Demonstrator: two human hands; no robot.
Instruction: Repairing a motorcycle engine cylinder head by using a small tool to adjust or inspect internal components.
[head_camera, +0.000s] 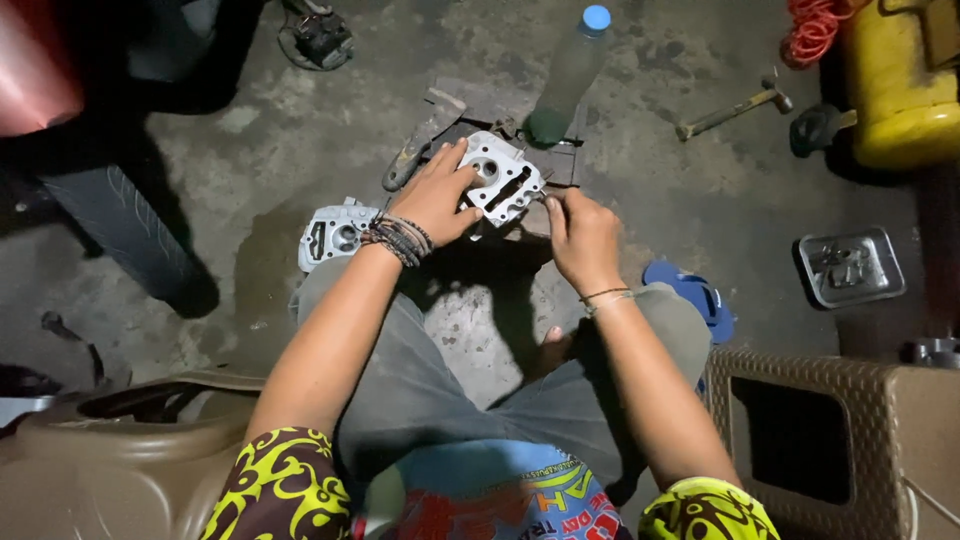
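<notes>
Grey engine parts, two (503, 178) (335, 234), one plastic bottle (568, 75), one hammer (735, 108)

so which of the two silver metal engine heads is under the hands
The silver metal engine head on the dark block, under the left hand; the other engine head lies untouched on the floor.

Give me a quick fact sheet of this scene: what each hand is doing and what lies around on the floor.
Setting: concrete floor, person seated, seen from above
Left hand: resting flat on a silver engine part
Right hand: fingers closed at the part's right edge; whether they hold anything is hidden
Second engine part: on the floor beside the left wrist
Plastic bottle: blue cap, just beyond the part
Hammer: upper right
Metal tray: right side
Blue sandal: near the right knee
</notes>
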